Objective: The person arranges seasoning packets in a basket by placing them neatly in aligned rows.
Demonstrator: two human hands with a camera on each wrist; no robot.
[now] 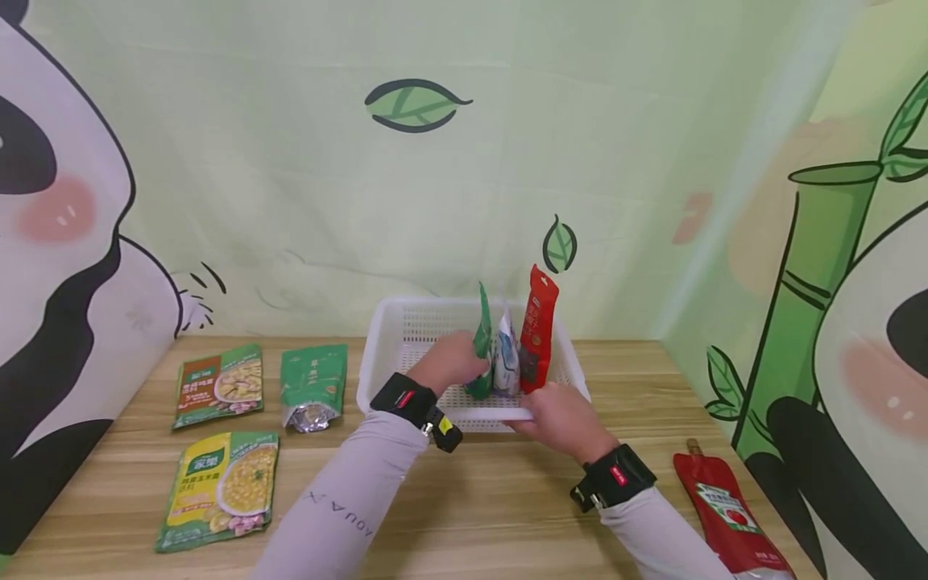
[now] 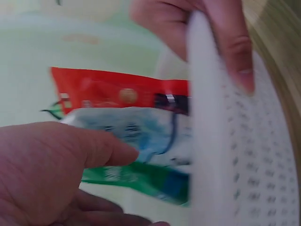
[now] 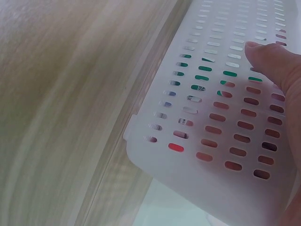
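Note:
A white plastic basket [image 1: 464, 414] with slotted walls holds three packets standing on edge: a green packet [image 1: 482, 346], a white-and-blue packet [image 1: 506, 354] and a tall red packet [image 1: 540, 326]. My left hand [image 1: 453, 358] is inside the basket, beside the green packet. In the left wrist view its thumb [image 2: 110, 149] lies extended by the green and white packets, with the other fingers lower, apart from the green one. My right hand [image 1: 564, 420] grips the basket's near rim; its thumb presses the outer wall [image 3: 211, 113] in the right wrist view.
On the table's left lie a brown-and-green packet [image 1: 220, 387], a green pouch [image 1: 314, 385] and a yellow-and-green packet [image 1: 219, 491]. A red spouted pouch [image 1: 728, 511] lies at the right front. A printed cloth backdrop [image 1: 464, 193] rises behind the basket.

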